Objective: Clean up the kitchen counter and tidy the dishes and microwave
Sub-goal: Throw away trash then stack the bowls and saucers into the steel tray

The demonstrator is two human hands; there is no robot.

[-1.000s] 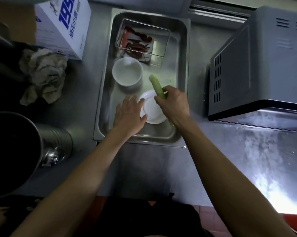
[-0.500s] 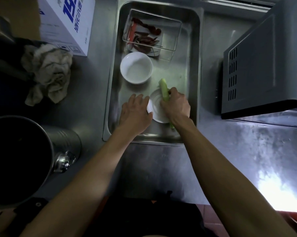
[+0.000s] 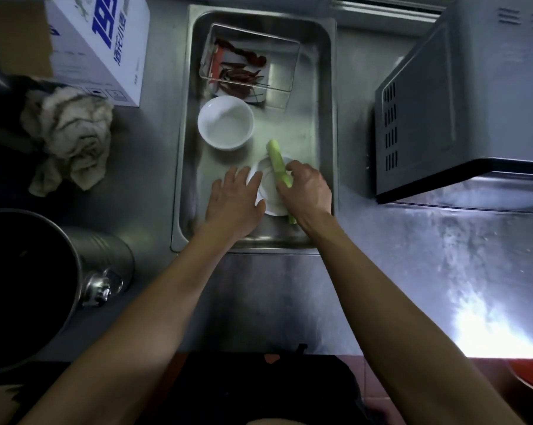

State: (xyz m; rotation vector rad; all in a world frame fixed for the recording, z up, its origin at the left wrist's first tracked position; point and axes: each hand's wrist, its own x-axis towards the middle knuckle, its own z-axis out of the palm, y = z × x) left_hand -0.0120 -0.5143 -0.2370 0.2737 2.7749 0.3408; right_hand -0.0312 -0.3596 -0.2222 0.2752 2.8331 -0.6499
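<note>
in a steel tray (image 3: 184, 179), the right hand (image 3: 306, 194) grips a green vegetable stalk (image 3: 278, 162) lying across a small white dish (image 3: 271, 191), the left hand (image 3: 233, 204) lies open, flat on the dish's rim; lifting either alone could tip the dish.

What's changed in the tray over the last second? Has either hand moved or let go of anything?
Little has changed. The right hand keeps its grip on the green stalk, lying across the small plate; it has slid slightly further over the plate. The left hand stays flat at the plate's left edge. Nothing let go. The bowl, chili box and tray are unmoved; the apparent shift is the camera.
</note>
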